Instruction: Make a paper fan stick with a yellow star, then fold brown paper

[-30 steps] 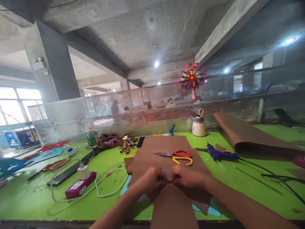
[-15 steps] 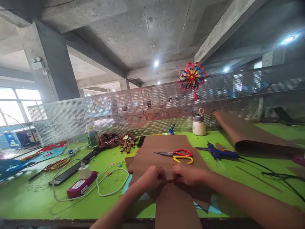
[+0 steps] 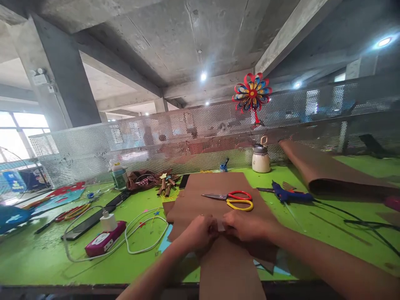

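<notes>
My left hand (image 3: 202, 231) and my right hand (image 3: 240, 225) are close together, fingers closed on the far end of a brown paper strip (image 3: 230, 271). From there the strip runs toward me and past the table's front edge. A small pale patch shows between my fingertips; what it is I cannot tell. Under my hands lie larger brown paper sheets (image 3: 215, 183), with light blue paper (image 3: 166, 238) poking out below them. Scissors (image 3: 227, 197) with one red and one yellow handle rest on the sheets just beyond my hands, blades pointing left.
On the green table (image 3: 146, 266), a blue glue gun (image 3: 290, 196) with a black cord lies right. A rolled brown sheet (image 3: 337, 175) and a cream flask (image 3: 261, 160) stand behind. Leftward are a purple box (image 3: 105, 239), white cable (image 3: 140, 252), phone (image 3: 86, 225) and small paper rolls (image 3: 167, 186).
The camera view has shifted slightly. My fingertips have come a little closer together on the paper strip, and both hands keep hold of it. The scissors have not moved on the sheets.
</notes>
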Demonstrator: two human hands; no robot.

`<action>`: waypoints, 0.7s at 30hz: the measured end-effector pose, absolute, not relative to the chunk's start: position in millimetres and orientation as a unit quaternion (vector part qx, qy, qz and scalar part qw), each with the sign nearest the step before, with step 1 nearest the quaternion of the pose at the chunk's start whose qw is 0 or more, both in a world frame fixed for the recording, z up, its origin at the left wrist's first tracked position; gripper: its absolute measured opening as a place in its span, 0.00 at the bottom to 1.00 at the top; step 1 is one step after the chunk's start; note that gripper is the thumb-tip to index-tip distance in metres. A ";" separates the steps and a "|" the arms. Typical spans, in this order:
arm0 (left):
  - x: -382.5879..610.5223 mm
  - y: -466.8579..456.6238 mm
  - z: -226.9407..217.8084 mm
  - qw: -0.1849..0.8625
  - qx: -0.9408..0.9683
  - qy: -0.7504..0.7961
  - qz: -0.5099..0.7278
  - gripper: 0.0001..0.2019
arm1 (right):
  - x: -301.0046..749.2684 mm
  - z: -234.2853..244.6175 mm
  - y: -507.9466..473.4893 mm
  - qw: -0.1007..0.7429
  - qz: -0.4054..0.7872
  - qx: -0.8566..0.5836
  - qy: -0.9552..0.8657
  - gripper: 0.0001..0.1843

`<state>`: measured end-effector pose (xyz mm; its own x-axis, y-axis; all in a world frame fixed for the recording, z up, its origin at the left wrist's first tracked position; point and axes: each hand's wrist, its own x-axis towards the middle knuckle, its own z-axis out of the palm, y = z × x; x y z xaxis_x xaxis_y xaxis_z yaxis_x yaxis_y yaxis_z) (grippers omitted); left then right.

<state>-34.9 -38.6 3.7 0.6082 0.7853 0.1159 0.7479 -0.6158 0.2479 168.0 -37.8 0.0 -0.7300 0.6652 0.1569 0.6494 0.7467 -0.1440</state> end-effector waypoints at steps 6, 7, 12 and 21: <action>-45.6 -38.5 3.4 0.113 0.909 0.388 0.099 0.06 | 173.6 -5.0 -34.6 0.106 0.046 -0.329 -0.937 0.06; -46.8 -38.2 4.8 0.115 0.913 0.379 0.094 0.07 | 174.3 -5.6 -35.0 0.109 0.046 -0.327 -0.938 0.06; -48.5 -39.9 15.5 0.117 0.925 0.353 0.077 0.10 | 179.5 -7.1 -38.0 0.107 0.030 -0.325 -0.939 0.05; -59.9 -44.5 8.3 0.102 0.909 0.390 0.106 0.13 | 182.9 -9.2 -46.7 0.098 0.000 -0.345 -0.933 0.09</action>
<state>-59.9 -44.5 8.3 0.6740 0.7302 0.1125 0.6869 -0.6754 0.2683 182.9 -46.7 -9.2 -0.7421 0.6446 0.1838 0.6447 0.7615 -0.0679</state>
